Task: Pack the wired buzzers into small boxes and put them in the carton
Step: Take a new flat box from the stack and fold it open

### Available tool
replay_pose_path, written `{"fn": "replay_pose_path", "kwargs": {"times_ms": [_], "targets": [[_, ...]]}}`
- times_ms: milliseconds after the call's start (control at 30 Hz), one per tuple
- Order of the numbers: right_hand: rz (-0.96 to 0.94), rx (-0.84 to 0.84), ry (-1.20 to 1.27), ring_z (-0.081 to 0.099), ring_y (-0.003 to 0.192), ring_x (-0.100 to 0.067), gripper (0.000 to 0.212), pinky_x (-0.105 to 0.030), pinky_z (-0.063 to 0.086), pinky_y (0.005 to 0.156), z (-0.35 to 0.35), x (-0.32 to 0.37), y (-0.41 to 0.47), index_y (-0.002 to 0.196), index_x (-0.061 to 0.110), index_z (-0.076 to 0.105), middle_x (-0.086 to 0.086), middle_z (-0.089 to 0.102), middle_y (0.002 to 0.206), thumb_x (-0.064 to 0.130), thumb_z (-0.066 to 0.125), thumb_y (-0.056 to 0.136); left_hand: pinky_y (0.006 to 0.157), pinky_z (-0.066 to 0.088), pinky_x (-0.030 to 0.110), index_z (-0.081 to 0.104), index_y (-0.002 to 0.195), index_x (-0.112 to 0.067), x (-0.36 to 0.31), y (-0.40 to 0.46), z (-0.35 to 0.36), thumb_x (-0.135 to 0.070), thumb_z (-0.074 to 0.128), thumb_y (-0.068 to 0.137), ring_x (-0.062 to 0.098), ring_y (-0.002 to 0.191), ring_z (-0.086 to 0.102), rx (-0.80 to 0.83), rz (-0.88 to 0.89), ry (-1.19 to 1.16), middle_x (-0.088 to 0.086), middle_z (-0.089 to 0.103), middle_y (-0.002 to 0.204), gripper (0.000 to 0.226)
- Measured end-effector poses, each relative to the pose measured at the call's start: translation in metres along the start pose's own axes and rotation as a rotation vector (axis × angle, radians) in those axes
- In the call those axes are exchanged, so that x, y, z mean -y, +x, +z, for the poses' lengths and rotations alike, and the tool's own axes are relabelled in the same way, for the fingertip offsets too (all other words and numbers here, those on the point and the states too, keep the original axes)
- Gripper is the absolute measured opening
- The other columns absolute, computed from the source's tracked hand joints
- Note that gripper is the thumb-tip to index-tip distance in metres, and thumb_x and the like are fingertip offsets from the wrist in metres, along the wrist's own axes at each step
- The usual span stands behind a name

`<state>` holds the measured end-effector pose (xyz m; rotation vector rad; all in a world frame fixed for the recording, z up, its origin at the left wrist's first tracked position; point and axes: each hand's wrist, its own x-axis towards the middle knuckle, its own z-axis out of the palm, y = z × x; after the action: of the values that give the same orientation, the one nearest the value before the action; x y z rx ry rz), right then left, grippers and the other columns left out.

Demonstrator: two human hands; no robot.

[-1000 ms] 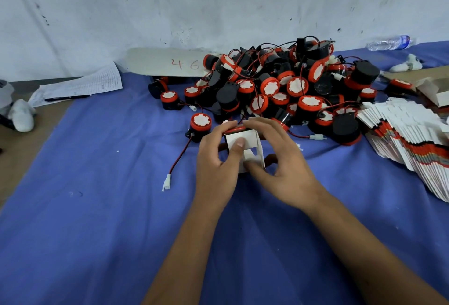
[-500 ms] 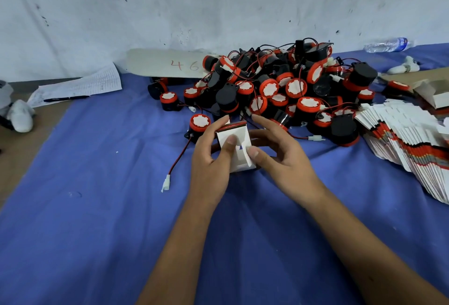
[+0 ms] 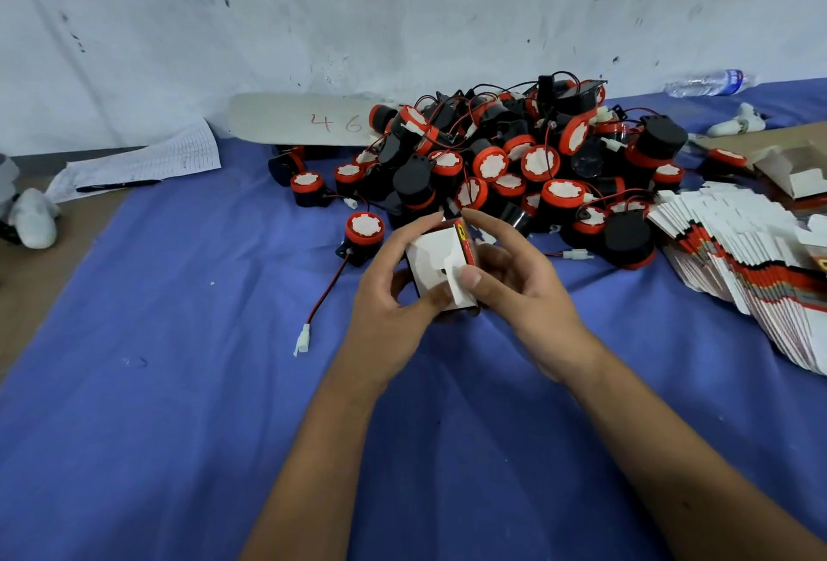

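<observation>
Holding one small box [image 3: 441, 267] just above the counter [image 3: 188, 381], both hands clamped on it: left hand [image 3: 389, 305] grips it from the left with fingers curled round the far edge and thumb under the near end, right hand [image 3: 514, 287] holds the right side, thumb pressing a white end flap. Box end facing the camera shows white flaps partly folded, not tucked flat yet. Can't tell whether a buzzer is already inside; the box hides it. Judging by that, the step is closing one box end. Progress looks early: buzzer pile [image 3: 514, 162] is large and sits just behind the hands against the wall, one loose buzzer [image 3: 364, 231] lies just left of the box with its red-black wire running toward the near edge. Flat box stack [image 3: 743, 265] fans out on the right, looks mostly unused. One opened box [image 3: 796, 171] lies far right behind the stack. No carton clearly in view, no finished boxes visible. Left to do: close this box, put it away, repeat for nearly the whole pile.
</observation>
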<state>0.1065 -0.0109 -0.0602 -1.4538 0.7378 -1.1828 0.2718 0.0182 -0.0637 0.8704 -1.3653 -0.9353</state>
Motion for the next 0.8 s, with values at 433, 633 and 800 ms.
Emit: {"fn": "replay_pose_path", "kwargs": {"times_ms": [433,633,800], "targets": [[-0.026,-0.129,-0.103,0.069,0.114,-0.022,0.055,-0.051,0.061,0.088,-0.004,-0.010,0.003,0.133,0.028,0.052,-0.003,0.072,0.120,0.018,0.078,0.085,0.098,0.051,0.013,0.039,0.155,-0.045,0.013,-0.002,0.012,-0.009,0.090,0.074,-0.014,0.141,0.032,-0.021,0.201,0.572,-0.011,0.027,0.165,0.102],[0.055,-0.084,0.037,0.070,0.112,-0.027,0.049,-0.044,0.063,0.079,-0.010,-0.005,0.004,0.135,0.022,0.055,-0.005,0.073,0.122,0.015,0.073,0.089,0.110,0.036,0.012,0.042,0.156,-0.030,0.014,0.002,0.001,-0.023,0.092,0.078,0.004,0.141,0.045,-0.099,0.254,0.620,-0.014,0.050,0.150,0.093],[0.006,-0.130,-0.117,0.068,0.115,-0.020,0.044,-0.051,0.059,0.093,-0.009,-0.004,0.003,0.130,0.023,0.062,0.000,0.072,0.122,0.017,0.078,0.090,0.109,0.038,0.013,0.051,0.150,-0.023,0.014,0.002,0.000,-0.024,0.092,0.076,0.008,0.137,0.048,-0.120,0.275,0.652,-0.010,0.053,0.144,0.084]]}}
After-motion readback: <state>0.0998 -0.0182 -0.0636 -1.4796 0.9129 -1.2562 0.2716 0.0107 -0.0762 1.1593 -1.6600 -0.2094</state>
